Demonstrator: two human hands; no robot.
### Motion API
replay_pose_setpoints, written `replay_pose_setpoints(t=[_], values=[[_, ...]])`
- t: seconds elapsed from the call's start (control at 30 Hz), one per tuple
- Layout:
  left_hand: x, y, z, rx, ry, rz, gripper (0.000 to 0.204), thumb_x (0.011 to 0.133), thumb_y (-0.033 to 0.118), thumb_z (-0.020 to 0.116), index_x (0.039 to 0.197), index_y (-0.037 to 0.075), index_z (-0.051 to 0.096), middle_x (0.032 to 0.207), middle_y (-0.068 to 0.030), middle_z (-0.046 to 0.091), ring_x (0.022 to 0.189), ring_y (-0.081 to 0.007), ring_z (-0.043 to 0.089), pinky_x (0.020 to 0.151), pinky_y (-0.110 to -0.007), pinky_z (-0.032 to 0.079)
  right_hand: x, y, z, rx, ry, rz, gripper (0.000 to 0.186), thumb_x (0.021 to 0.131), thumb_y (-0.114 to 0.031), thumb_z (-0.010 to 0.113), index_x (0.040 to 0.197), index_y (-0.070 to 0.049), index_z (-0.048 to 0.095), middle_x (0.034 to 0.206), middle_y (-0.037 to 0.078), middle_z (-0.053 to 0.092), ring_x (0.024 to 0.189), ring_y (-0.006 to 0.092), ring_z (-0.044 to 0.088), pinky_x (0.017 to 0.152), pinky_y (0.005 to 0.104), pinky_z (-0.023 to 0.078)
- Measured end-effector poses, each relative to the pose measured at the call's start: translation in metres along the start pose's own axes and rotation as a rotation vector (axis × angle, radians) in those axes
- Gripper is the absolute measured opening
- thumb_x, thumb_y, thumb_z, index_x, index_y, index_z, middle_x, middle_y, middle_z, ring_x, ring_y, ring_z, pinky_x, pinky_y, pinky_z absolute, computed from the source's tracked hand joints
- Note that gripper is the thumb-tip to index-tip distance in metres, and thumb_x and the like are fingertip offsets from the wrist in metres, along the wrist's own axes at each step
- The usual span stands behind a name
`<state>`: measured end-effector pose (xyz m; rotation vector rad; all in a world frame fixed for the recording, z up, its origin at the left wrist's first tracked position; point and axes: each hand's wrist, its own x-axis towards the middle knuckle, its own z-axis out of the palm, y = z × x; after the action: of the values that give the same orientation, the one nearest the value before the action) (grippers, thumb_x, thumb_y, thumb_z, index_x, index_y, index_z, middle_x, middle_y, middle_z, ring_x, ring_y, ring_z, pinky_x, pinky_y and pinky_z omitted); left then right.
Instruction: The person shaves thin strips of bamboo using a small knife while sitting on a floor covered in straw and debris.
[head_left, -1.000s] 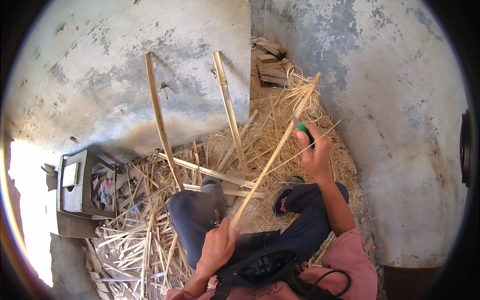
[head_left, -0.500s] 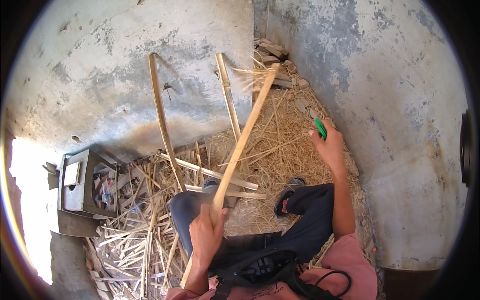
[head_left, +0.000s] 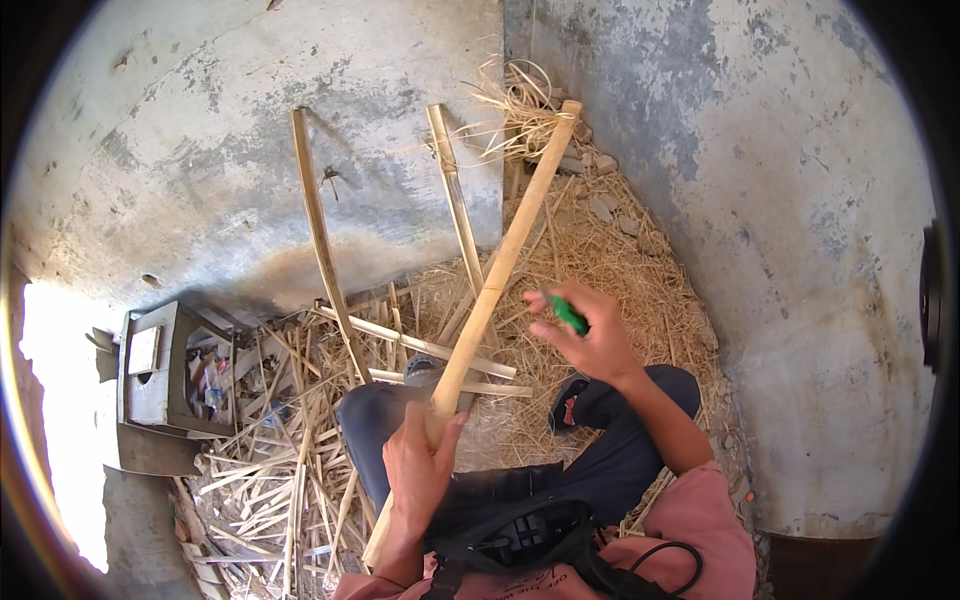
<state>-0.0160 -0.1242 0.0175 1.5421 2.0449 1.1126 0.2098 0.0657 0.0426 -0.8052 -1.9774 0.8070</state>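
Observation:
My left hand (head_left: 418, 462) is closed around the lower part of a long bamboo strip (head_left: 500, 265). The strip slants from beside my left thigh up to the right. Thin curled shavings (head_left: 525, 115) cling near its far end. To the right of the strip, my right hand (head_left: 592, 332) is closed on what looks like a small green-handled knife (head_left: 570, 314). Its blade is too blurred to make out. The knife hand hovers apart from the strip, above the straw-covered ground.
Two bamboo strips (head_left: 318, 215) (head_left: 455, 190) lean against the wall ahead. Split bamboo pieces (head_left: 290, 490) lie heaped at the left, by a grey metal box (head_left: 150, 385). Fine shavings (head_left: 630, 290) cover the ground beneath my right hand. A bare wall (head_left: 800, 250) stands close on the right.
My right hand has come left and nearer to me, toward the strip, with the green tool in it. The strip's far end has shifted slightly right and away. My left hand keeps its grip.

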Motion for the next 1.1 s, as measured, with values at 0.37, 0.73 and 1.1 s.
replay_pose_setpoints(t=[0.37, 0.73, 1.1], values=[[0.002, 0.023, 0.005, 0.004, -0.029, 0.051, 0.038, 0.093, 0.026, 0.086, 0.098, 0.002, 0.056, 0.070, -0.0191, 0.063, 0.064, -0.0442, 0.064, 0.057, -0.049, 0.048, -0.009, -0.007, 0.021, 0.602, -0.128, 0.374, 0.022, 0.101, -0.016, 0.078, 0.114, 0.001, 0.074, 0.100, 0.008, 0.079, 0.098, 0.0145, 0.076, 0.086, 0.0305, 0.059], [0.004, 0.024, 0.010, 0.004, -0.033, 0.074, 0.039, 0.094, 0.026, 0.085, 0.097, 0.002, 0.055, 0.070, -0.0190, 0.063, 0.063, -0.0438, 0.064, 0.057, -0.049, 0.048, -0.006, -0.003, 0.013, 0.619, -0.120, 0.396, 0.016, 0.105, -0.016, 0.072, 0.109, 0.000, 0.070, 0.097, 0.009, 0.077, 0.091, 0.0153, 0.075, 0.086, 0.0327, 0.058], [0.010, 0.025, -0.002, -0.177, -0.210, 0.024, 0.027, 0.106, 0.020, 0.069, 0.103, -0.002, 0.053, 0.072, -0.0248, 0.061, 0.070, -0.0517, 0.062, 0.060, -0.052, 0.046, -0.026, -0.004, 0.025, 0.026, -0.312, -0.192, 0.027, 0.101, -0.033, 0.073, 0.111, -0.008, 0.070, 0.089, 0.010, 0.072, 0.071, 0.0251, 0.073, 0.063, 0.0379, 0.054]])
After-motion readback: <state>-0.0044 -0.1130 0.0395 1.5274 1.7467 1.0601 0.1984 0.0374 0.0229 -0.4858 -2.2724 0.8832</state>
